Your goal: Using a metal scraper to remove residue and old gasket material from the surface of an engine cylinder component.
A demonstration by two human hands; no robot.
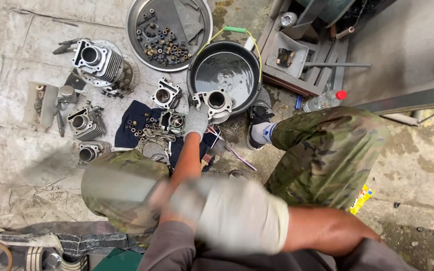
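On the pale ground sheet [11, 150], toward twelve o'clock of the person's knees, two round vessels sit side by side. At eleven o'clock lies the big steel tray [135, 30], scattered with small nuts and bolts [163, 42] and a few flat dark scraps. Just right of it, at twelve o'clock, sits the black basin [227, 73], filled with dark, glossy liquid. Further toward one o'clock a grey rectangular tray [286, 55] holds a small dark block.

Left of the vessels, between nine and eleven o'clock, several finned engine cylinders [96, 60] rest on the sheet, and a dark blue cloth [131, 128] carries more small fittings.

Reaching straight ahead, the left arm is stretched out long, its grey-gloved left hand [196, 120] closed around the lower edge of a finned metal cylinder [217, 104] that sits against the basin's near rim at six o'clock of the basin. Fingers wrap the part's left side; how tightly, the view does not settle.

Close to the camera, at six o'clock, the right hand [227, 213] crosses the body in a pale glove, badly smeared by motion. Whether its fingers are spread or curled cannot be told, nor whether it holds anything.
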